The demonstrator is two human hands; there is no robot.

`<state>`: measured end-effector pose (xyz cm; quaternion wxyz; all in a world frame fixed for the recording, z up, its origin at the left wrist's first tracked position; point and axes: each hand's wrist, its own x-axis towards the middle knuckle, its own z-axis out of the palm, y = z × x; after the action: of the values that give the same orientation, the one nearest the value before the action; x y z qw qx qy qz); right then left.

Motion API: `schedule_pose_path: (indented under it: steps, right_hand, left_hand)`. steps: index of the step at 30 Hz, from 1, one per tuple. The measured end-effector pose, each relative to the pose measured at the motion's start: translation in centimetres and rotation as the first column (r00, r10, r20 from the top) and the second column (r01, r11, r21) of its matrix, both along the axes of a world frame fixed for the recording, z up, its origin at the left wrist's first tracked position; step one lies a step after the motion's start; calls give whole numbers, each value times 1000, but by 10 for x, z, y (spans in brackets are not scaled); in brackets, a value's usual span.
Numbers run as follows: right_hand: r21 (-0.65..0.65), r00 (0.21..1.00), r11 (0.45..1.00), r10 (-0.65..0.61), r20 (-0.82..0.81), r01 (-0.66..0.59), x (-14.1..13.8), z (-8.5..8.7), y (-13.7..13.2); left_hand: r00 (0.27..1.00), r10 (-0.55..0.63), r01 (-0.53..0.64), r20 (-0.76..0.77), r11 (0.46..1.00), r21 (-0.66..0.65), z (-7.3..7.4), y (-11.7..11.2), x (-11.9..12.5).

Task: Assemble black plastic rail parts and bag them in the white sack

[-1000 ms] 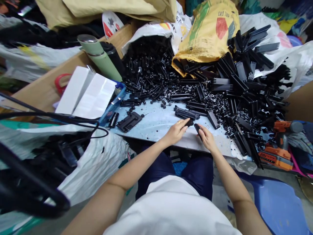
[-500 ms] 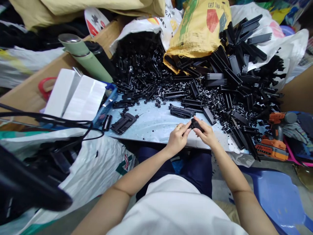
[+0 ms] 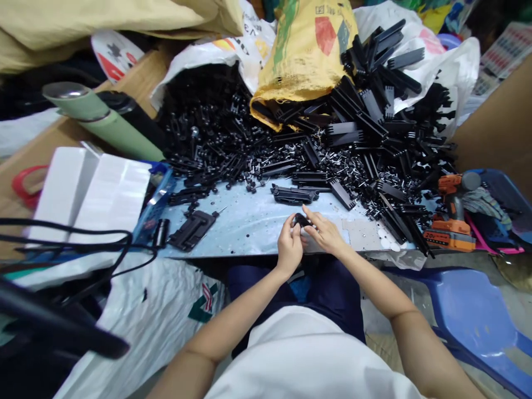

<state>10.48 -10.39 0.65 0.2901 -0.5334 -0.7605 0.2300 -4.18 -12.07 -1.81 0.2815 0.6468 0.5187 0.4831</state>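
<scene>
My left hand [image 3: 288, 246] and my right hand [image 3: 326, 234] meet over the front edge of the light blue table [image 3: 249, 221]. Together they pinch a small black plastic part [image 3: 300, 220] between their fingertips. Just beyond the hands lies a long black plastic piece [image 3: 293, 194]. A big heap of black plastic parts [image 3: 316, 138] covers the back of the table.
A flat black assembly [image 3: 192, 229] lies at the left of the table beside white boxes [image 3: 93, 191] and a green flask [image 3: 103, 123]. An orange cordless drill [image 3: 451, 221] rests at the right. A yellow sack [image 3: 307, 50] stands behind; a blue plastic stool [image 3: 477, 327] at lower right.
My two hands came together from slightly apart on the table, lifted a small black part and drew it toward me. The view shifted, so everything slid left.
</scene>
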Motion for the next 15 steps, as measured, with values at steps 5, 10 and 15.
schedule_pose_path:
  steps: [5, 10, 15]
  right_hand:
    - [298, 862, 859, -477, 172, 416, 102, 29, 61]
    - [252, 373, 455, -873, 313, 854, 197, 62, 109]
    - [41, 43, 80, -829, 557, 996, 250, 71, 120]
  left_hand:
    - [752, -269, 321, -601, 947, -23, -1, 11, -4]
    - [278, -553, 583, -785, 747, -320, 22, 33, 5]
    - [250, -446, 447, -859, 841, -307, 21, 26, 3]
